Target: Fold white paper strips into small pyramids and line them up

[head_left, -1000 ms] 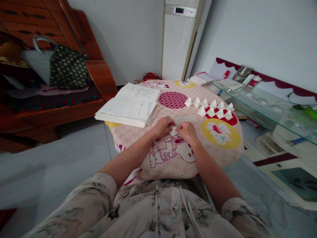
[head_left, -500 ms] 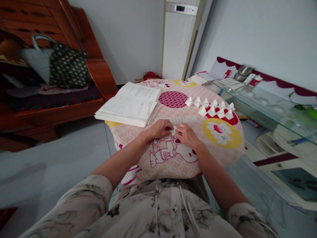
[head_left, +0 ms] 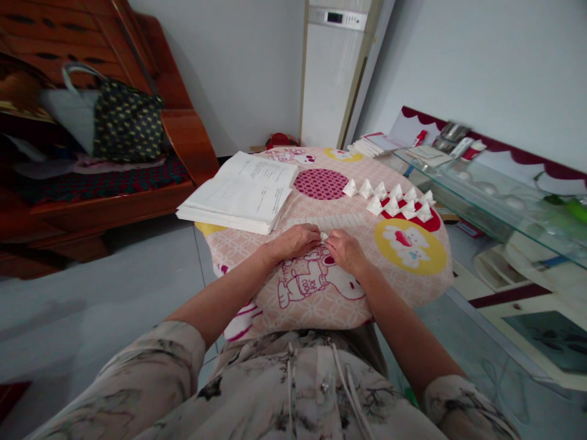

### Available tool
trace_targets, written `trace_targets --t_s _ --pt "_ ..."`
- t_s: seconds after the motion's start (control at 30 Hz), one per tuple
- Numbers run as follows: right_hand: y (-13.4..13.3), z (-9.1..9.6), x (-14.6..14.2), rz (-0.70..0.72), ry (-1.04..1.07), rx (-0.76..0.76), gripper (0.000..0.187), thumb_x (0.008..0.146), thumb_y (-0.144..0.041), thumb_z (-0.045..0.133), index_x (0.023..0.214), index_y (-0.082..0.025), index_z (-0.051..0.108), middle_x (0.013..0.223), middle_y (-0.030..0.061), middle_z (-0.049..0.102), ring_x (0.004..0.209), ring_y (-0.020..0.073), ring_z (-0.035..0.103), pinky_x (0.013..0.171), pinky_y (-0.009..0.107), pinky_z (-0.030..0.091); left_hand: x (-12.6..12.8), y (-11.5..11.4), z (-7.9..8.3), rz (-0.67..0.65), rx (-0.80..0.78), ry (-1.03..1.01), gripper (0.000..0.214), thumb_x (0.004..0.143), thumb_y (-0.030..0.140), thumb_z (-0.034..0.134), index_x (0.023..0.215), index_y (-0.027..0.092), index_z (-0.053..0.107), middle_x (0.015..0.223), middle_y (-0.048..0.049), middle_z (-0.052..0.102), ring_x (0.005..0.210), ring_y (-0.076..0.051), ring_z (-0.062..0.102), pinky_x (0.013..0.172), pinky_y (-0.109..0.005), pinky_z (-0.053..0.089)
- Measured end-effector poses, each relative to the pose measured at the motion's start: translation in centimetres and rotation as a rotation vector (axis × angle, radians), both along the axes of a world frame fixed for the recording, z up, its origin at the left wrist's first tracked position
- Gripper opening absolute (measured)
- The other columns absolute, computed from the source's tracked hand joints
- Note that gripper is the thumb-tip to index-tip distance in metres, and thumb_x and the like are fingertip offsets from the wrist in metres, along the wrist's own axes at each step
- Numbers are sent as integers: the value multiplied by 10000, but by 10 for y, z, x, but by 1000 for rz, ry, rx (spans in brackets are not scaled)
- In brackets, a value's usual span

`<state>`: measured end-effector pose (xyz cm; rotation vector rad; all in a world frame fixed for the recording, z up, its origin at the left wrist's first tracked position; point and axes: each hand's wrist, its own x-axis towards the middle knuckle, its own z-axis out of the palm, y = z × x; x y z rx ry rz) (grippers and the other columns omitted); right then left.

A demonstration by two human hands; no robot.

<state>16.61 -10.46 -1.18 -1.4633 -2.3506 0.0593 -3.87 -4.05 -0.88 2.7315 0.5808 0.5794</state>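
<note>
Close together over the near part of the cloth-covered table [head_left: 330, 305], my left hand [head_left: 300, 239] and my right hand [head_left: 346, 249] pinch a small piece of white paper [head_left: 323, 236] between them. Most of the paper is hidden by the fingers, so its folds cannot be made out. Just beyond my hands lies a pale, see-through strip [head_left: 339, 221], perhaps a ruler. Several folded white paper pieces [head_left: 393, 205] with pointed tops stand in rows at the right of the table.
A thick stack of printed paper [head_left: 243, 189] lies on the table's left side. To the right, a glass shelf [head_left: 495, 195] holds cups and papers. A wooden bench [head_left: 183, 134] with bags stands at the left, and a tall white cabinet-like unit [head_left: 330, 79] behind.
The fingers of both hands have shifted slightly around the small paper, my right hand closing in on it. More of the pale strip shows now. The stack and the folded pieces stay put.
</note>
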Motion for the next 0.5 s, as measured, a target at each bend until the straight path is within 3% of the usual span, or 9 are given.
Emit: trace_targets --t_s 0.23,0.37,0.5 --pt "12 2 3 -84 232 -69 226 894 -139 612 689 -173 703 768 32 614 737 164 561 705 272 408 4 3 4 203 -113 -42 160 924 205 599 858 150 734 865 -69 697 820 -172 630 788 -264 469" --pt "17 9 0 -163 259 -111 268 840 -147 646 573 -173 648 626 -1 550 640 145 495 630 272 335 7 7 7 334 -174 -13 154 880 240 642 797 160 745 788 -42 696 749 -159 595 737 -256 438" --pt "19 13 -3 -281 282 -183 264 838 -181 658 573 -175 655 538 -13 527 566 136 460 580 277 292 11 14 13 392 -264 41 204 853 262 660 709 152 753 646 -23 658 618 -131 524 638 -257 372"
